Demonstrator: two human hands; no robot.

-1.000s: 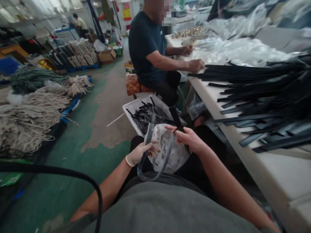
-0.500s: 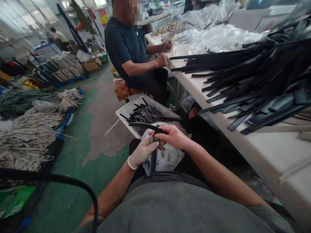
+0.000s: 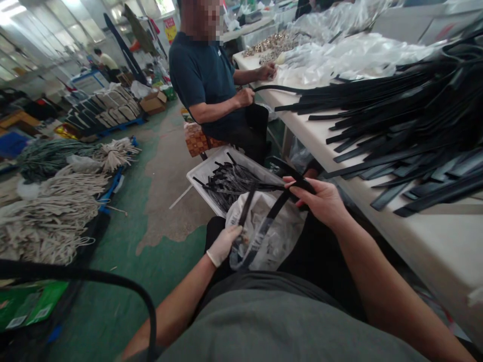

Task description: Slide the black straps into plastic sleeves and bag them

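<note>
My left hand [image 3: 225, 242], in a pale thin glove, is closed round a black strap [image 3: 247, 205] whose end points upward. My right hand [image 3: 319, 198], bare, pinches another length of black strap [image 3: 277, 205], which runs down toward my lap. One more dark end sticks out beyond those fingers. Whether both hands hold one strap or two, I cannot tell. Between my hands a clear plastic bag [image 3: 281, 246] lies on my lap, with pale pieces in it too unclear to name.
A white crate [image 3: 194, 176] of black straps stands ahead. Many black straps [image 3: 377, 108] hang over the edge of the table [image 3: 433, 226] on my right. A co-worker [image 3: 204, 75] sits at its far end, holding a strap. Bundles of pale cords [image 3: 68, 201] lie at left.
My hands were together before my lap and are now apart. The right has moved to the right with the strap; the left has shifted slightly down and left. The view has turned slightly left.
</note>
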